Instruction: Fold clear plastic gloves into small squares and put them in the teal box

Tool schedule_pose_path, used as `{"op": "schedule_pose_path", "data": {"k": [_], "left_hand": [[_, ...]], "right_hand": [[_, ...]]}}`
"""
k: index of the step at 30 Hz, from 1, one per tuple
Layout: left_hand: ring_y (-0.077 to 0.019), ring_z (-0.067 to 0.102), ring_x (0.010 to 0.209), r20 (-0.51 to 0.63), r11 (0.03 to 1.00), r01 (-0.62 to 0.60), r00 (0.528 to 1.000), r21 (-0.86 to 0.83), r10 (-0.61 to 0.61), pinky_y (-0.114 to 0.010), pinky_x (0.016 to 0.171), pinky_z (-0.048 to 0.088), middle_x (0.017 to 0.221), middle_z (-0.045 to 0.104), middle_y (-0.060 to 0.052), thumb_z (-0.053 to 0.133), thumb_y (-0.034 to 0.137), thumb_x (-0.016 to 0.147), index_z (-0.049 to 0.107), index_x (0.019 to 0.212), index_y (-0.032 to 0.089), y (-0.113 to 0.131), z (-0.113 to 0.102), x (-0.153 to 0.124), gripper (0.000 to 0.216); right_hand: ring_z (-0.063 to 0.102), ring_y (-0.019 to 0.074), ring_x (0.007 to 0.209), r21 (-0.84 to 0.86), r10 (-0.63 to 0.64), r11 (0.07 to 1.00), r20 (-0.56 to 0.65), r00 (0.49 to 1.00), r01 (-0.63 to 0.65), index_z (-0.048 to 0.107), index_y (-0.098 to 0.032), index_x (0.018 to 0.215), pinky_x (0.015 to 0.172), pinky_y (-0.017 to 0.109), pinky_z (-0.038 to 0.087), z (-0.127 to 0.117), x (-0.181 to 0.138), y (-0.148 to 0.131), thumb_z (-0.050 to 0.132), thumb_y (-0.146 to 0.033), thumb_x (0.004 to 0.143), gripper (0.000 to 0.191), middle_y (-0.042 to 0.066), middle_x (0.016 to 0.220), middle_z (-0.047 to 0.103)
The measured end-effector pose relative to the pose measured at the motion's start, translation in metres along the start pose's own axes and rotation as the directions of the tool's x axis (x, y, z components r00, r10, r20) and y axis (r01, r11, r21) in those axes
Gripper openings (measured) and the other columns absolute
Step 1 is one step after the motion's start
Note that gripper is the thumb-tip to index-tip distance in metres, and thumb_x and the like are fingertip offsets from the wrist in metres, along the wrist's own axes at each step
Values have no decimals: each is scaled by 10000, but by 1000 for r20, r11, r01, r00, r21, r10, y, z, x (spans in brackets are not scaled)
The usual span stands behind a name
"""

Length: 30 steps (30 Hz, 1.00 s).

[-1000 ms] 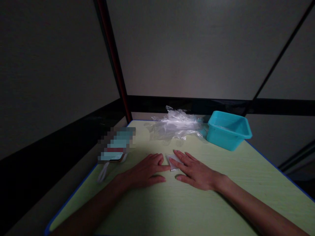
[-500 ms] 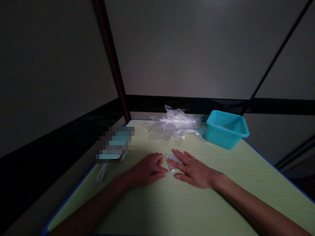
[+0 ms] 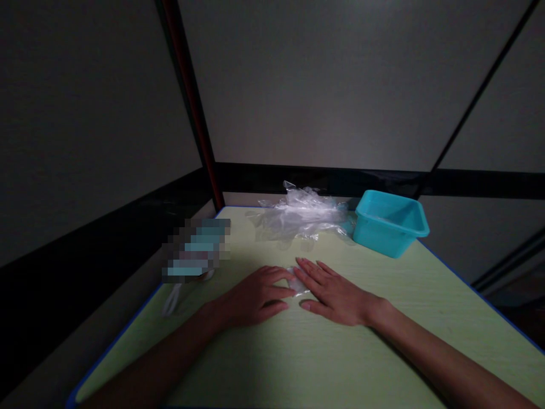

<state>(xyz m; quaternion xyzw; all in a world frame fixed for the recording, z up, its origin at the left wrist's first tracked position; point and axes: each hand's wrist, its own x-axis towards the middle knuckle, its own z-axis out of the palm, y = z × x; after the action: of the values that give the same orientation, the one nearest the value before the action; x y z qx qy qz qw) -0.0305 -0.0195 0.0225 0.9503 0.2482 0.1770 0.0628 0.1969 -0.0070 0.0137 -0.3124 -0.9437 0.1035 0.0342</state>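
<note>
A small folded piece of clear plastic (image 3: pixel 300 288), perhaps a folded disposable glove, lies flat on the light green table (image 3: pixel 272 358). My right hand (image 3: pixel 334 292) rests palm down over its right part, fingers stretched out and thumb apart. From the left, my left hand (image 3: pixel 259 295) reaches the plastic's left edge, its fingers extended and separated. Part of the plastic is hidden under the fingers of my right hand.
A loose heap of clear plastic gloves (image 3: pixel 302 216) lies toward the table's far edge. To its right stands a turquoise basin (image 3: pixel 387 227). A blurred-out item (image 3: pixel 200 247) with a white strap (image 3: pixel 171 299) sits at the left edge. Walls rise behind and to the left.
My left hand's curled fingers have straightened and moved right onto the plastic's edge. The fingers of my right hand have drawn closer together, with the hand staying in place.
</note>
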Motion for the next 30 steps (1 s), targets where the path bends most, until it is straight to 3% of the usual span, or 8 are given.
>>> {"op": "schedule_pose_path", "data": {"k": [13,19,26,30], "left_hand": [[-208,396,1182,94,1000,12,995,-14,-11,-337,970,324,1259,464,-120,509,300,824,585,1070,156,0,-5,-3,295],[-222,383,1197,128,999,40,991,-31,-35,-338,981,315,1274,441,-149,581,344,774,602,1064,152,1,-8,-5,348],[-228,411,1175,72,990,69,996,-125,-60,-346,978,330,1258,471,-104,622,318,735,641,976,176,-1,-5,-7,280],[-212,470,1116,-83,984,49,995,-171,-64,-349,934,379,1190,534,-90,554,254,763,646,856,164,-3,-3,-6,159]], "right_hand": [[-1,207,1307,18,-63,998,72,995,62,63,-177,1380,1059,431,47,-11,-4,7,270,-575,844,699,87,1433,7],[-14,200,1307,-8,-47,999,123,991,49,38,-133,1377,1057,428,20,-14,-6,11,242,-609,830,754,108,1427,-5],[30,206,1309,27,-14,1000,126,992,10,14,-133,1376,1058,426,33,-16,-10,21,311,-628,798,817,117,1429,20],[47,209,1308,56,-33,998,83,996,28,1,-114,1376,1060,407,77,-20,-11,24,353,-618,789,850,134,1428,22]]}}
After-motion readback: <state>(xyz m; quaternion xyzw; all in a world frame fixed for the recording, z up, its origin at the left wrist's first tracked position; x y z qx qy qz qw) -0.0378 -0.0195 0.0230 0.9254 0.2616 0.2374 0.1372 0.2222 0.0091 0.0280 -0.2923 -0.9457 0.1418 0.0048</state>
